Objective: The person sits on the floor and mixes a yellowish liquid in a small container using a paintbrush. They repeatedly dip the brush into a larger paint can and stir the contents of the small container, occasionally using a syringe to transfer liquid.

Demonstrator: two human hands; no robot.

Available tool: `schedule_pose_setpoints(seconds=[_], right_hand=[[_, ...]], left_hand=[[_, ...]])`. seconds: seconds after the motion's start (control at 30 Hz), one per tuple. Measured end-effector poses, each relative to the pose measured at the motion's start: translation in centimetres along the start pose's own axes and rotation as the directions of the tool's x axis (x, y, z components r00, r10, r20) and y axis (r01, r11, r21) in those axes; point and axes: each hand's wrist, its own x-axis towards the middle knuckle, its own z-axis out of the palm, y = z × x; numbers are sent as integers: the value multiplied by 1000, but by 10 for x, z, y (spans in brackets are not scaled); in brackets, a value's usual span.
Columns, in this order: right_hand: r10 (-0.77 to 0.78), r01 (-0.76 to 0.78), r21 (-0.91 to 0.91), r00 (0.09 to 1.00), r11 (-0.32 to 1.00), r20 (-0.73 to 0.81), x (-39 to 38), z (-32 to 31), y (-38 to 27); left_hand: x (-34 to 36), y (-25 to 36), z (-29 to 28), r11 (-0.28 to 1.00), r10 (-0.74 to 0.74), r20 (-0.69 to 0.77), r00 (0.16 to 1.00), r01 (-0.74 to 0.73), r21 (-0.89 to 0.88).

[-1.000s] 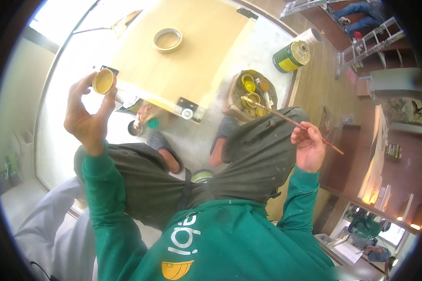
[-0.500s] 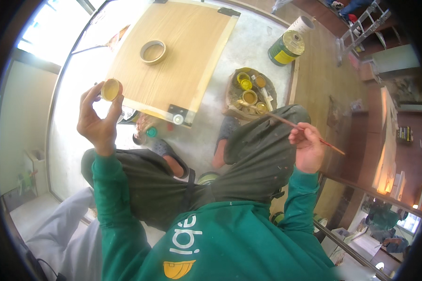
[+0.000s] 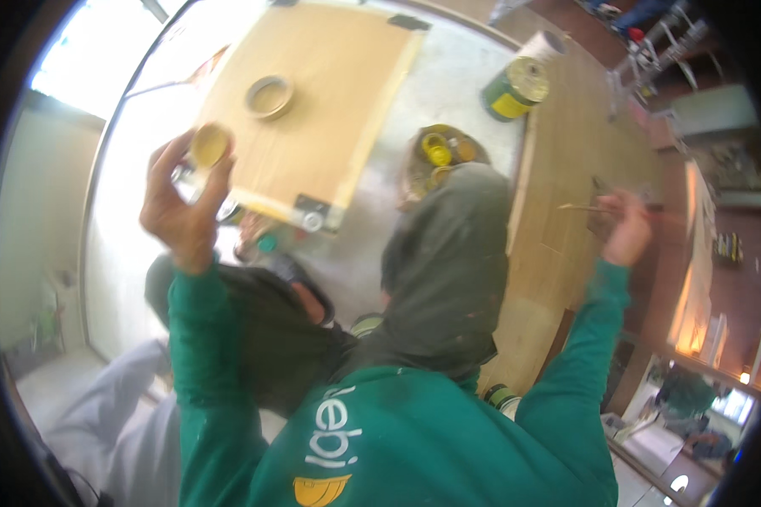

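My left hand (image 3: 177, 207) is raised at the left, its thumb and fingers pinching a small round tub (image 3: 210, 145) with tan-yellow contents. That tub is over the left edge of a light wooden board (image 3: 330, 93), which has pale tape along its edges. My right hand (image 3: 627, 230) is stretched out to the right over the brown floor. It is closed on a thin paintbrush (image 3: 579, 207) that points left; motion blurs both. A round tray (image 3: 416, 165) holding small yellow and tan paint pots (image 3: 437, 149) lies between the hands, partly hidden by my right knee.
A roll of tape (image 3: 289, 100) lies on the board. At the far right stand a green and yellow can (image 3: 513, 91) and a white cylinder (image 3: 545, 44). Grey cloth (image 3: 118, 414) is at the lower left. A ladder (image 3: 664, 51) stands in the far right corner.
My right hand has swung right with the paintbrush, away from the tray. My right knee has shifted up and left, now hiding part of the tray. The tub rose slightly.
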Motion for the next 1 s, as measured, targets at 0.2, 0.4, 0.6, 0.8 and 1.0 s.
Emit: schedule_pose_setpoints(seconds=[0.2, 0.4, 0.6, 0.8, 1.0], right_hand=[[232, -233, -35, 920, 972, 317, 4, 99, 108], [189, -61, -386, 934, 921, 304, 4, 201, 204], [605, -562, -228, 715, 795, 350, 9, 240, 219], [735, -818, -38, 493, 573, 465, -3, 247, 217], [740, -890, 86, 424, 448, 522, -4, 258, 231]], left_hand=[[-5, -11, 4, 997, 8, 66, 998, -13, 72], [-3, -11, 12, 994, -55, 76, 996, 48, 95], [0, -11, 20, 982, -82, 63, 995, 70, 178], [2, -10, 34, 987, -115, 74, 991, 106, 118], [4, -10, 41, 987, -83, 94, 992, 69, 143]])
